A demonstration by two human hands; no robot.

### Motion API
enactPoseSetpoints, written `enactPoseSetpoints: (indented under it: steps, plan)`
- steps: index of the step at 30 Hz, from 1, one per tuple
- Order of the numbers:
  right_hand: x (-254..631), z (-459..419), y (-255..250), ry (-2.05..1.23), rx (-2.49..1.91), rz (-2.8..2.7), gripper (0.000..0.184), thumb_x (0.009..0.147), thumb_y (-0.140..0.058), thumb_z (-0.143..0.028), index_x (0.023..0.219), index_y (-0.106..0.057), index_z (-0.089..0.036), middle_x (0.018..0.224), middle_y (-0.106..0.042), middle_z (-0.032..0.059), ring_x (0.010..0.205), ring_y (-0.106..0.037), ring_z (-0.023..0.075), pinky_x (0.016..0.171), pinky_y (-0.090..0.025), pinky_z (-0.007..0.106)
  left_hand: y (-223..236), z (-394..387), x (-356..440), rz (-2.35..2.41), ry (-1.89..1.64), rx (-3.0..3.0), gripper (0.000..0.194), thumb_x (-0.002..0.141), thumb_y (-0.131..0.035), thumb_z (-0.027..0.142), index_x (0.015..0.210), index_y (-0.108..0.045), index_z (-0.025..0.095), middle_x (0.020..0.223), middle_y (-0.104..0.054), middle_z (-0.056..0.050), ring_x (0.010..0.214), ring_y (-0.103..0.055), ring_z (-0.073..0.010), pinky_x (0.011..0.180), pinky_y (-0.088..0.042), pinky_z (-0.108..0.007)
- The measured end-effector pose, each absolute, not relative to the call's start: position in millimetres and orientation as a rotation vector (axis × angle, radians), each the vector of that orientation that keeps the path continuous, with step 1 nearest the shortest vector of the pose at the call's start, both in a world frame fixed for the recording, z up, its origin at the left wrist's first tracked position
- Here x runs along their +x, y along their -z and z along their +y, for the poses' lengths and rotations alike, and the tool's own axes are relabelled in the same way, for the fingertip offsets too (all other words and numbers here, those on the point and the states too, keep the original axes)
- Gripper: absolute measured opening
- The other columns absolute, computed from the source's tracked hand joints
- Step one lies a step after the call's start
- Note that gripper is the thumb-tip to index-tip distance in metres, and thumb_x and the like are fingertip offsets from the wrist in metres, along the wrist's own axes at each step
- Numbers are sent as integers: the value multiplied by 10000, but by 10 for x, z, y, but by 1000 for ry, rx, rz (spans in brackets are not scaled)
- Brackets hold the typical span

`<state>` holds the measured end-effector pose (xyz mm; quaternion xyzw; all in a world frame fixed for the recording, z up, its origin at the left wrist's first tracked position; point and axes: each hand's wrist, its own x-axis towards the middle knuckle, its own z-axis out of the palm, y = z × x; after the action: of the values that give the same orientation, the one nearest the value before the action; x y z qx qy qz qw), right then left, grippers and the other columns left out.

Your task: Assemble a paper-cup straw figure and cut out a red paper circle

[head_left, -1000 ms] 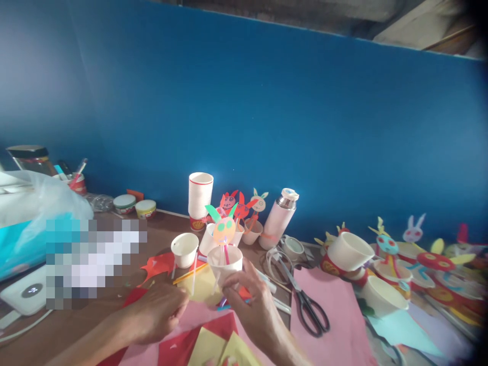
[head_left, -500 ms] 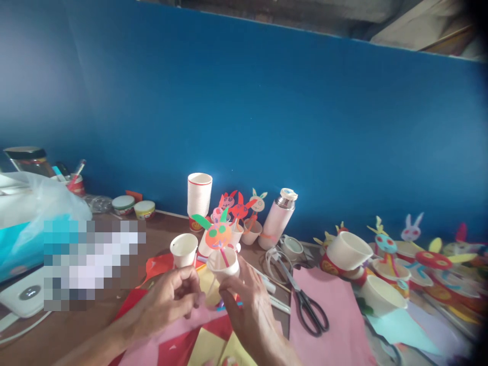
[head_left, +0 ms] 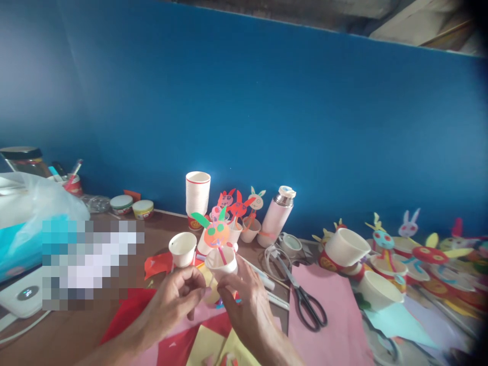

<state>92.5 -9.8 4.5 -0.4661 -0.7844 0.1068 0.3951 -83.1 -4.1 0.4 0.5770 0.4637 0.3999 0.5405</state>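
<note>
My right hand (head_left: pixel 249 300) is closed on the near right side of a white paper cup (head_left: pixel 216 265). An orange paper animal face (head_left: pixel 216 234) with green ears and green eyes rises from the cup on a pinkish stick. To the left of the cup, my left hand (head_left: pixel 182 296) has its fingers curled, thumb and forefinger close together. What lies between them, if anything, is too small to make out. Another white paper cup (head_left: pixel 183 248) stands just behind my left hand. Sheets of red paper (head_left: pixel 131 310) and yellow paper (head_left: pixel 206 347) lie under my hands.
Black-handled scissors (head_left: pixel 309 307) rest on pink paper (head_left: pixel 335 325) at right. Behind stand stacked cups (head_left: pixel 197 195), several cup puppets and a pink thermos (head_left: pixel 275 218). More cups (head_left: pixel 381 292) and paper animals crowd the far right. A plastic bag (head_left: pixel 57 203) sits at left.
The view has shifted very slightly. My left hand's fingers have moved a little toward the cup, while my right hand keeps its hold on it.
</note>
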Motion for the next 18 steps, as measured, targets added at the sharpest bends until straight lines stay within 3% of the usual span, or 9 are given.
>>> enactPoseSetpoints:
  steps: [11,18]
  plan:
    - [913,-93,6,-276,-1191,-2038,339,748,-569,-69,978,-656,-303,1280,-466,26,1078,-484,277,814,-409,372,0,-36,-811,1106,-922,1335,141,768,-603,282,702,-527,184,606,-512,49,435,-459,-81,417,-403,-194]
    - [921,-104,21,-268,-1212,-2072,286,766,-561,-83,947,-645,-287,1276,-469,33,1053,-490,277,820,-403,395,114,-17,-821,1139,-873,1295,221,765,-598,345,873,-566,155,713,-572,13,411,-451,-67,379,-410,-193]
